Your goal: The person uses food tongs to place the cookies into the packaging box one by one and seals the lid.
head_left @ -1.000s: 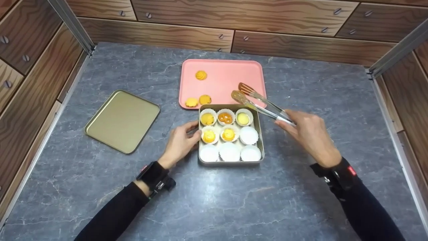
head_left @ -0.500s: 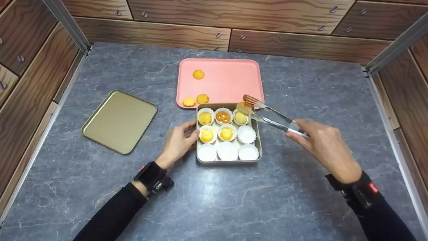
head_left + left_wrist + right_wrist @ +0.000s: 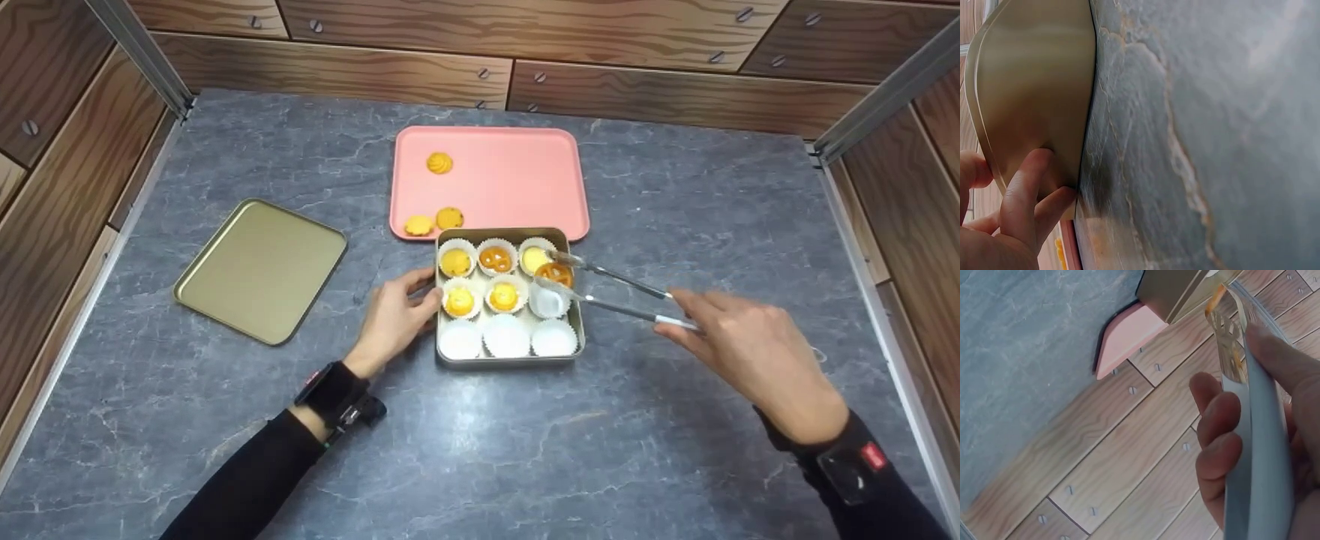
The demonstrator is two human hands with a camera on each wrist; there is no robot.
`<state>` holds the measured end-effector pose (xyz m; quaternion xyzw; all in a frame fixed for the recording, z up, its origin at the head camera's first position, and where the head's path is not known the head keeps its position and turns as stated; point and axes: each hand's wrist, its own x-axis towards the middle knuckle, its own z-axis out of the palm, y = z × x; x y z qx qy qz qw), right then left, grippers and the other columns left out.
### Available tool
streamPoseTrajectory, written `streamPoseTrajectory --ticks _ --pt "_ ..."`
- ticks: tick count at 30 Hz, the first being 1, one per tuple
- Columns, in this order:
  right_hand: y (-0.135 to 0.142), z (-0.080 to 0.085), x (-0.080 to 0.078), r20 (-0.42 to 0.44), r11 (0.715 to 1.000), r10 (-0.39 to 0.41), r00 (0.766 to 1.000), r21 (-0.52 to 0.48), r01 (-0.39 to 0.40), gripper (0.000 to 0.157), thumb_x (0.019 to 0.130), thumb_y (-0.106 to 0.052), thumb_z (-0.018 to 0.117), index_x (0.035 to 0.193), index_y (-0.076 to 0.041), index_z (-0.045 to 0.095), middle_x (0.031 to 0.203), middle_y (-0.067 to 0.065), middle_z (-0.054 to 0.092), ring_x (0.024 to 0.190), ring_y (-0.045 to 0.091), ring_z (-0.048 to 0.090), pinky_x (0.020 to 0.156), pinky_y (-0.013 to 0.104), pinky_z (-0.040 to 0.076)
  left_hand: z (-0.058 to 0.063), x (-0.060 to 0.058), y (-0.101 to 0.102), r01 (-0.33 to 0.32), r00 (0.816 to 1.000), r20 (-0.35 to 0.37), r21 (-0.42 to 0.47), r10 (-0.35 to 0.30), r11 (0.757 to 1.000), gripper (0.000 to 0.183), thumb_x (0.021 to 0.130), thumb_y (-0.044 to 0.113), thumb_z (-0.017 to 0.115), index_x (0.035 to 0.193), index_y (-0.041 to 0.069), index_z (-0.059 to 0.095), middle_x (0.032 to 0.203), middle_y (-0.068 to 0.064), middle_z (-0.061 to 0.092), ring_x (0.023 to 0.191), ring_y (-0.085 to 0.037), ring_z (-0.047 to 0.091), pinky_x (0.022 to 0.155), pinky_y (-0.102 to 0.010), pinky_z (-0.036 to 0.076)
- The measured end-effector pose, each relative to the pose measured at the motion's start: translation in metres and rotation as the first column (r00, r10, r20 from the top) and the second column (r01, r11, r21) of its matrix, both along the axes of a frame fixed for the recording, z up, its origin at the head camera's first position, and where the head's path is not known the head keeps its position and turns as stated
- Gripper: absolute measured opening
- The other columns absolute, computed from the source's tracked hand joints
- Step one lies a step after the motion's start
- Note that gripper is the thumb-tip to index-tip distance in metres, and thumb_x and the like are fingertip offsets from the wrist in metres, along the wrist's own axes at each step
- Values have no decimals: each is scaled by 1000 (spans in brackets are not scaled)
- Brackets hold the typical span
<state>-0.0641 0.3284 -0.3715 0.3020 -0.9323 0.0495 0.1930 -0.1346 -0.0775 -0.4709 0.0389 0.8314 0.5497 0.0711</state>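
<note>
Tongs [image 3: 628,281] and pretzel cookie [image 3: 556,274] have moved from the back edge of the tin [image 3: 507,363] toward its middle-right paper cup [image 3: 551,306]. The right hand [image 3: 761,356] curls its fingers [image 3: 1220,455] round the tongs so their heads grip the cookie (bare skin off it). The left hand [image 3: 392,315] presses the tin's side, presumably steadying it; the pink tray [image 3: 510,176] lies close behind.

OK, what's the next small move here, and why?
I'd probably lower the pretzel into the middle row's right cup: the tongs in the right hand hold it by that cup, which looks empty, and the left hand touches the tin.
</note>
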Motion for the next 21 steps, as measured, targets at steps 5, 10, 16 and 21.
streamPoseTrajectory --ticks 5,10,16,21 --pt "-4 3 4 -1 998 23 1000 55 -23 64 104 -56 49 117 2 71 83 14 72 57 28 66 43 42 56 0 0 0 0 1000 9 11 0 1000 47 97 13 68 142 1 60 138 -22 63 109 -33 72 81 -29 63" --pt "-10 4 5 -22 995 35 999 96 -32 62 106 -54 47 115 2 71 77 11 68 53 25 61 39 40 51 -1 -1 1 -5 1000 30 14 5 1000 47 98 13 68 143 2 59 138 -21 64 110 -31 72 81 -28 63" --pt "-17 4 4 -59 990 32 998 138 -24 72 109 -58 30 110 2 69 70 8 61 48 22 53 34 37 45 0 0 2 -8 999 35 20 7 1000 47 98 13 68 143 2 59 138 -21 64 111 -31 72 81 -27 63" --pt "-23 5 3 -95 987 51 994 158 -36 61 108 -51 39 106 3 66 69 9 59 47 24 51 32 38 43 1 0 1 -5 1000 24 24 4 1000 47 98 12 68 143 2 59 138 -21 64 110 -31 72 81 -26 63"
